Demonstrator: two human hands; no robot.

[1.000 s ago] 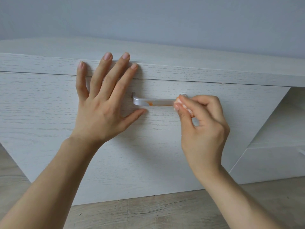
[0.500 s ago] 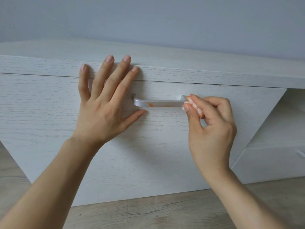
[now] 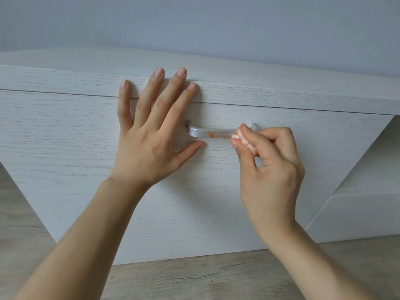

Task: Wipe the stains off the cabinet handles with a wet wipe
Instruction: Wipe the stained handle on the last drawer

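A silver bar handle is fixed across the white wood-grain drawer front. An orange stain shows near the middle of the handle. My right hand pinches a folded wet wipe, tinted orange, and holds it against the right part of the handle. The handle's right end peeks out above my fingers. My left hand lies flat on the drawer front just left of the handle, fingers spread and straight, fingertips on the cabinet's top edge.
The cabinet top runs across under a grey-blue wall. To the right an open recess and a lower white cabinet part adjoin the drawer. Light wooden floor lies below.
My right hand slid the wipe right along the handle, then back a little to the left. The stain near the middle remains visible. My left hand stays put.
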